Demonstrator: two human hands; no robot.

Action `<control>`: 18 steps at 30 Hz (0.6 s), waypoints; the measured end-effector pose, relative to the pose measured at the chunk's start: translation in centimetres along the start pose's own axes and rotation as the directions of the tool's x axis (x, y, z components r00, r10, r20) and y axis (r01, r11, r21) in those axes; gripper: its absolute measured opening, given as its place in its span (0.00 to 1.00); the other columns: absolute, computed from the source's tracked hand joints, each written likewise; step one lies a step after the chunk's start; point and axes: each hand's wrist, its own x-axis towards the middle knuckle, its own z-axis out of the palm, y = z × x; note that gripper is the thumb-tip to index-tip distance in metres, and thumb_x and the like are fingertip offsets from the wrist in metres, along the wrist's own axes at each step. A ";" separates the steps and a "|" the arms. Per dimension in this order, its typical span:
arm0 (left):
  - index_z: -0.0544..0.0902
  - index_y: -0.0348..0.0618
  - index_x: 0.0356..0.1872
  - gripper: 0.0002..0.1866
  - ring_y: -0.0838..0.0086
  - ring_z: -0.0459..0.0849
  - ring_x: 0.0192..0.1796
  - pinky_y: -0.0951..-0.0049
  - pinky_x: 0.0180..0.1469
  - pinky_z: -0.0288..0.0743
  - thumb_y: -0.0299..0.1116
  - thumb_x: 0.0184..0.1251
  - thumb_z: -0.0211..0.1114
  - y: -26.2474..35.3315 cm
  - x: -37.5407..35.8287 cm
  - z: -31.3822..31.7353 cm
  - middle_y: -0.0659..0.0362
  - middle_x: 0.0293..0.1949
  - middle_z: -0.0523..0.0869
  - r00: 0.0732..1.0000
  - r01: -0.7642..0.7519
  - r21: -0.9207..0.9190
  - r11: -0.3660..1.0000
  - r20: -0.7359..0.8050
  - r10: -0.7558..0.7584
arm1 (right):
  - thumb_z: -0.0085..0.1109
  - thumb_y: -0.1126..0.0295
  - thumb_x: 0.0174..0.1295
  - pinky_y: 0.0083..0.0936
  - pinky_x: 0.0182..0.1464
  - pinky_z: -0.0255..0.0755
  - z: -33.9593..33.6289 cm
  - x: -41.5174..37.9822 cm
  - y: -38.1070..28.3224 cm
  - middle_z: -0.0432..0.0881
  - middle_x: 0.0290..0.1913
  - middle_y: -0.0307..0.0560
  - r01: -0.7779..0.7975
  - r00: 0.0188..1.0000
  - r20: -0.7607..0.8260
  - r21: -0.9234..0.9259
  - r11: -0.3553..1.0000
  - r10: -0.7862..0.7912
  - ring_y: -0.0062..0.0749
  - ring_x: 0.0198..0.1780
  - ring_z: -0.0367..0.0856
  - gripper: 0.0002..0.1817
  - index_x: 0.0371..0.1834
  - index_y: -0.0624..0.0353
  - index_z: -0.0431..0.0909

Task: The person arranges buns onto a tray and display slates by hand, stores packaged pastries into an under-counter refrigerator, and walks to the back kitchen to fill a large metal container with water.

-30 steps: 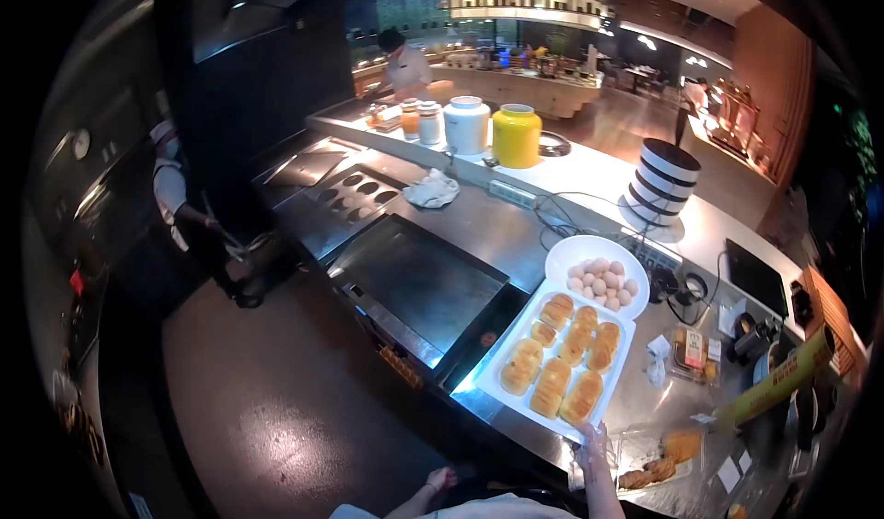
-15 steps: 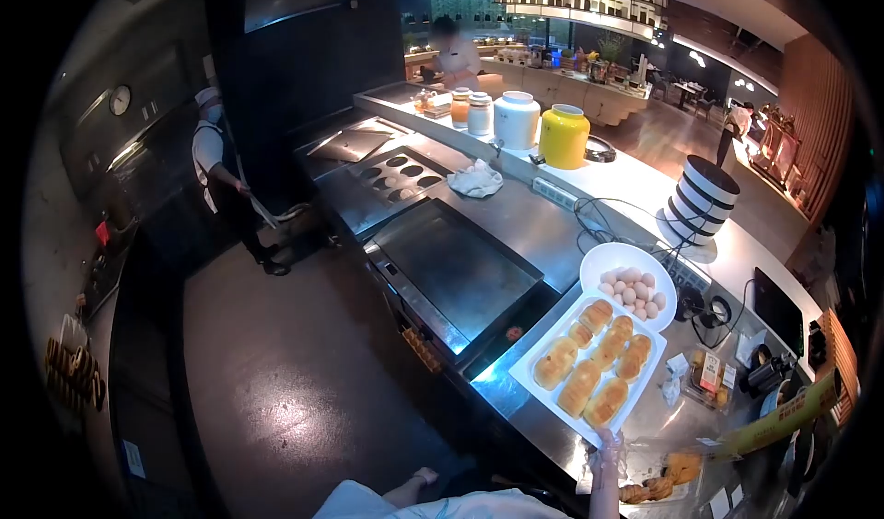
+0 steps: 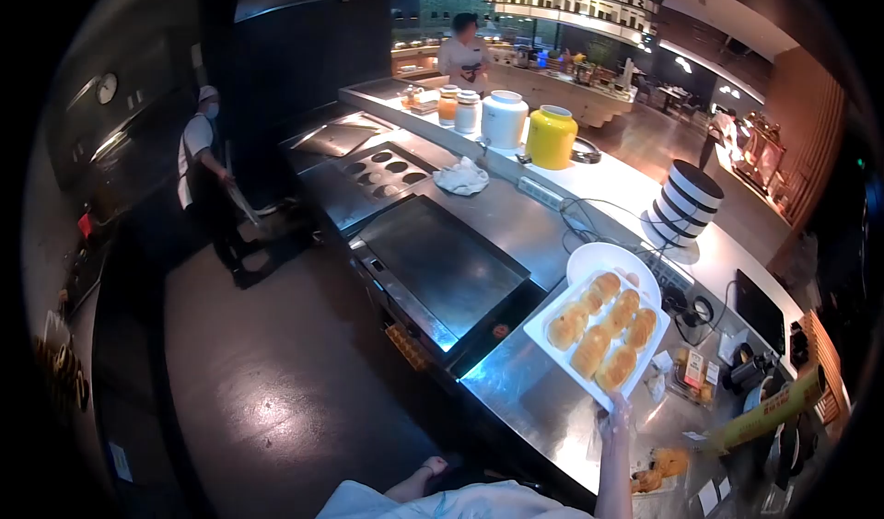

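Observation:
A white tray (image 3: 543, 339) with several golden bread rolls (image 3: 589, 349) is gripped at its near edge by my right hand (image 3: 617, 415). The tray is raised over the steel counter and overlaps a white bowl (image 3: 582, 259); the eggs in that bowl are mostly hidden behind it. Low in the view, my left hand (image 3: 435, 465) hangs near my body, its fingers small and unclear. A flat griddle (image 3: 442, 266) lies to the left of the tray.
White jar (image 3: 504, 121), yellow jar (image 3: 552, 139) and striped stack (image 3: 683, 204) stand on the raised ledge. Cables, a food box (image 3: 692, 373) and a yellow-green roll (image 3: 769, 416) lie right. A person (image 3: 207, 160) stands left with a long handle; another (image 3: 463, 54) stands beyond the ledge.
My right hand has lifted the tray, which now covers most of the eggs. My left hand shows farther out. The person at the left and the one beyond the ledge have changed posture.

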 end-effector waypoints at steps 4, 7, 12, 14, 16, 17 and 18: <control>0.82 0.43 0.26 0.08 0.73 0.79 0.26 0.70 0.31 0.74 0.35 0.50 0.58 -3.4 -0.3 -1.5 0.59 0.26 0.82 0.982 0.172 -0.050 0.984 -0.072 -0.175 | 0.49 0.73 0.52 0.19 0.22 0.70 -0.6 3.3 -1.6 0.72 0.21 0.40 0.097 0.986 0.143 -0.050 0.994 -0.089 0.23 0.20 0.72 0.04 0.23 0.60 0.72; 0.82 0.46 0.34 0.14 0.67 0.79 0.43 0.71 0.49 0.69 0.42 0.53 0.54 -5.0 -1.4 -3.5 0.56 0.39 0.82 0.974 0.224 0.108 0.969 -0.013 -0.224 | 0.57 0.69 0.51 0.13 0.21 0.64 4.7 2.9 -5.2 0.71 0.21 0.34 0.156 0.978 0.144 -0.021 0.988 -0.151 0.18 0.21 0.70 0.05 0.26 0.56 0.72; 0.81 0.45 0.34 0.13 0.67 0.79 0.40 0.70 0.45 0.70 0.39 0.53 0.54 -6.0 -2.2 -5.7 0.55 0.36 0.81 0.961 0.263 0.193 0.945 0.031 -0.274 | 0.56 0.70 0.52 0.13 0.22 0.65 6.4 4.8 -8.0 0.71 0.22 0.34 0.276 0.959 0.063 0.017 0.961 -0.276 0.16 0.22 0.71 0.07 0.32 0.59 0.72; 0.80 0.44 0.34 0.12 0.67 0.79 0.39 0.70 0.43 0.71 0.38 0.53 0.54 -5.6 -1.9 -6.0 0.55 0.35 0.81 0.960 0.267 0.175 0.948 0.032 -0.276 | 0.55 0.69 0.54 0.14 0.23 0.66 6.6 5.1 -9.1 0.71 0.23 0.35 0.269 0.960 0.071 0.016 0.963 -0.269 0.17 0.23 0.71 0.08 0.35 0.59 0.72; 0.80 0.44 0.33 0.11 0.67 0.79 0.38 0.70 0.42 0.72 0.37 0.53 0.54 -5.3 -1.6 -6.2 0.55 0.34 0.81 0.959 0.273 0.160 0.949 0.039 -0.282 | 0.55 0.68 0.54 0.14 0.24 0.66 6.9 4.7 -10.2 0.72 0.24 0.35 0.332 0.935 0.113 0.041 0.942 -0.335 0.17 0.24 0.71 0.09 0.35 0.59 0.72; 0.80 0.43 0.33 0.11 0.67 0.79 0.37 0.69 0.41 0.72 0.36 0.53 0.54 -5.1 -1.5 -5.9 0.55 0.34 0.80 0.958 0.272 0.156 0.949 0.044 -0.282 | 0.55 0.66 0.54 0.13 0.25 0.66 7.2 4.4 -10.5 0.73 0.24 0.36 0.370 0.909 0.185 0.056 0.927 -0.374 0.17 0.24 0.71 0.09 0.35 0.60 0.72; 0.80 0.43 0.33 0.11 0.67 0.79 0.36 0.69 0.40 0.72 0.36 0.53 0.54 -4.8 -1.5 -5.8 0.55 0.33 0.80 0.959 0.270 0.146 0.952 0.050 -0.279 | 0.55 0.66 0.54 0.12 0.26 0.65 7.4 4.0 -10.8 0.73 0.25 0.36 0.378 0.908 0.168 0.071 0.923 -0.385 0.17 0.24 0.71 0.10 0.35 0.60 0.72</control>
